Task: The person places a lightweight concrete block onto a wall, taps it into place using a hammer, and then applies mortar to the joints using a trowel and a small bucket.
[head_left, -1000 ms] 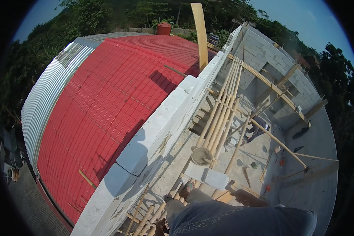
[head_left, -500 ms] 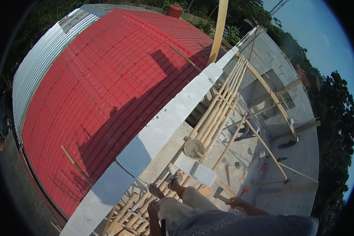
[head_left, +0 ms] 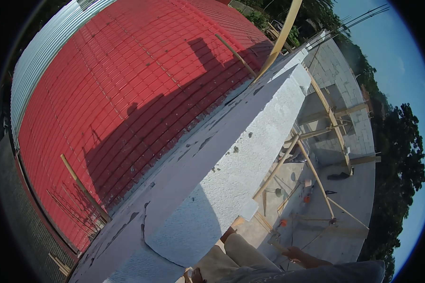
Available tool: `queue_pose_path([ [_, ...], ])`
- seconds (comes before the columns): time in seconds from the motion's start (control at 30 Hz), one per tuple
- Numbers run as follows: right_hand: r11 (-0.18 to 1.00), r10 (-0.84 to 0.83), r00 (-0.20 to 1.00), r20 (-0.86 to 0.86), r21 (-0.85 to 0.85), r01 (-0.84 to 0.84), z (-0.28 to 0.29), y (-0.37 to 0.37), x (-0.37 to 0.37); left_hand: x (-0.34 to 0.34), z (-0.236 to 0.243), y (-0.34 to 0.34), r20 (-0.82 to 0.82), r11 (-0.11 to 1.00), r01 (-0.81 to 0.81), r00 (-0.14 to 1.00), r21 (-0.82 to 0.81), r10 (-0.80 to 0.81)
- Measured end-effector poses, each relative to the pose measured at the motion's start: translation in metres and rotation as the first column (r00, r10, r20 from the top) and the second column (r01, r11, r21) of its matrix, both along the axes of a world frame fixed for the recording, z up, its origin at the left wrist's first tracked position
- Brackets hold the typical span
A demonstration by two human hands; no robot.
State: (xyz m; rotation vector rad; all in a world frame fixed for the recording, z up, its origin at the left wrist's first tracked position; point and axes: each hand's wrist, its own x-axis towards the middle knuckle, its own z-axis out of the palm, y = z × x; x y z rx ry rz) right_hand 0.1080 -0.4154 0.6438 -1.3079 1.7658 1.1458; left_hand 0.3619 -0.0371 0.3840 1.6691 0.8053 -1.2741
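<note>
My right hand is closed round the pale handle of a flat-bladed tool, held beside my right leg. The blade is small in view and its exact kind is unclear. My left hand is low at the bottom edge, near my left knee and close to the wall. Only part of it shows, and its fingers cannot be made out. Large in front stands the wall of pale lightweight blocks, with a dark joint between two blocks. The wall hides most of the bamboo platform and my feet.
Left of the wall slopes a red tiled roof. A timber post rises past the wall. To the right, bamboo poles and a wooden beam cross above a lower floor with scattered tools. A grey block wall encloses it.
My view has dropped closer to the wall, which now looms larger and covers the bucket and white slab seen earlier. My right hand still grips the tool, now lower and slightly right.
</note>
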Motion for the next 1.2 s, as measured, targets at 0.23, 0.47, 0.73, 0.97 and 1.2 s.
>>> queue_pose_path([
  [0.23, 0.994, 0.016, 0.999, -0.047, 0.105, -0.011, -0.012, -0.016, 0.015, 0.006, 0.004, -0.007, -0.055, 0.999, 0.037, 0.998, 0.023, -0.036],
  [0.47, 0.993, 0.043, 0.999, 0.016, 0.107, -0.045, -0.014, -0.015, 0.021, 0.005, 0.009, -0.009, -0.074, 0.999, 0.042, 0.997, 0.033, -0.039],
  [0.73, 0.999, 0.021, 0.999, 0.031, 0.044, -0.022, -0.013, -0.018, 0.007, -0.004, 0.02, -0.007, -0.105, 0.999, 0.021, 0.994, 0.046, -0.017],
  [0.97, 0.995, 0.013, 0.999, 0.033, 0.095, -0.016, -0.007, -0.033, 0.039, 0.011, 0.022, 0.001, -0.108, 0.999, 0.046, 0.993, 0.025, -0.043],
  [1.2, 0.963, -0.27, 0.951, 0.15, 0.047, 0.266, -0.061, 0.004, 0.077, 0.052, -0.01, 0.004, -0.139, 0.987, 0.158, 0.977, -0.028, -0.161],
])
